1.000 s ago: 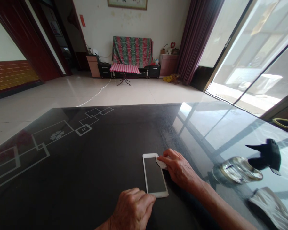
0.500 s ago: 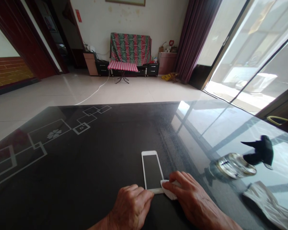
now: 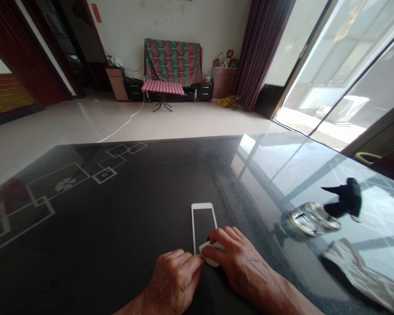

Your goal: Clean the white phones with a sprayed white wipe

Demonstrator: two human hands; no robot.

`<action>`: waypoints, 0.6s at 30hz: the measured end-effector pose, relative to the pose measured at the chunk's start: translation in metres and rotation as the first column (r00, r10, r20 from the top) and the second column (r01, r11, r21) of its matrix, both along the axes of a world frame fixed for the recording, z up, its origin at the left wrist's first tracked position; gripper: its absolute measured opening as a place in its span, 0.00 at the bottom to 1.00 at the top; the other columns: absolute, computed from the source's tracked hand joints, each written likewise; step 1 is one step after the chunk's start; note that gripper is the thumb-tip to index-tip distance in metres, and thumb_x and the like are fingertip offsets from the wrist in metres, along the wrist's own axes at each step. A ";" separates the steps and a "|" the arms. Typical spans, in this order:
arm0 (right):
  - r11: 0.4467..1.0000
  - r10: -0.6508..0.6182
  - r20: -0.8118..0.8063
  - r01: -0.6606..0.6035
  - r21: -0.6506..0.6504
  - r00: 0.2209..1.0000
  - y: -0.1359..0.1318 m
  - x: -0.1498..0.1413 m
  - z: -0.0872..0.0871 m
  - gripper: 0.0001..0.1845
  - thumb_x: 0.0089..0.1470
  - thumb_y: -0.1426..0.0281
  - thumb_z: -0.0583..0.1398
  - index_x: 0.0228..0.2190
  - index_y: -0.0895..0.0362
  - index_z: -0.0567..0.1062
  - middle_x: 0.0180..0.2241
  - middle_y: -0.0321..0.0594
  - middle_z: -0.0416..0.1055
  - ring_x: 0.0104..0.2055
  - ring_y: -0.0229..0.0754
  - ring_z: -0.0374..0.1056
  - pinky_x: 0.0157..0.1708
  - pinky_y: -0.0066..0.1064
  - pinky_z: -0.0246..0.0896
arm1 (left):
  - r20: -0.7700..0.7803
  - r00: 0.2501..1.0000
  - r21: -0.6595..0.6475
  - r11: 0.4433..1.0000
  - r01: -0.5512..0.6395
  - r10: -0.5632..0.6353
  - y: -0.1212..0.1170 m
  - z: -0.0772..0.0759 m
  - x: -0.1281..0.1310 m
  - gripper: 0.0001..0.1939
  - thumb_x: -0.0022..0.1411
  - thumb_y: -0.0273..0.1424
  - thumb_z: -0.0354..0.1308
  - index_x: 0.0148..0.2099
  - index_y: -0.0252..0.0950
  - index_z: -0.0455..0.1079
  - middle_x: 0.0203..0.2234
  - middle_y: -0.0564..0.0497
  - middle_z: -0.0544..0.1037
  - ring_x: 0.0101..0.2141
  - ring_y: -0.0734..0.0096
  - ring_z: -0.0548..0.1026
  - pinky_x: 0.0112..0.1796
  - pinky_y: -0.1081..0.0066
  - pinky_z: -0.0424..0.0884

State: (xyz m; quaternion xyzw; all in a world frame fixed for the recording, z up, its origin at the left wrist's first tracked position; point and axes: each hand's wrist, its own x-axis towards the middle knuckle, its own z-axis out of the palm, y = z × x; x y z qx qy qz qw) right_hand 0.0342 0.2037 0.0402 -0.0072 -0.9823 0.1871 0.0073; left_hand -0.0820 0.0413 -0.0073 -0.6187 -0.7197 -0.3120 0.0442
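Observation:
A white-framed smartphone lies face up on the dark glossy table, its screen dark. Closed at the phone's near left corner, my left hand grips that edge between thumb and finger. My right hand is closed around a small folded white cloth, which it presses on the near end of the phone. Cloth and fingers cover the phone's lower right part. The tips of both hands almost meet there.
A clear spray bottle with a black trigger head lies on its side at the right. Nearer me is a crumpled light grey cloth. Beyond the table's far edge stand a small checkered table and a cabinet with drawers.
My right hand has slid the white cloth leftward, from the phone's right corner across its lower end towards my left hand. My left hand keeps its hold. The view has shifted slightly.

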 end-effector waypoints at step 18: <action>1.000 -0.030 -0.013 0.030 0.009 0.999 0.013 0.015 0.005 0.13 0.61 0.73 0.54 0.42 0.46 0.74 0.40 0.38 0.67 0.38 0.41 0.59 0.40 0.33 0.52 | -0.002 1.000 0.008 1.000 -0.011 0.011 0.000 -0.004 0.000 0.11 0.64 0.24 0.49 0.36 0.40 0.71 0.20 0.56 0.74 0.21 0.72 0.71 0.23 0.72 0.62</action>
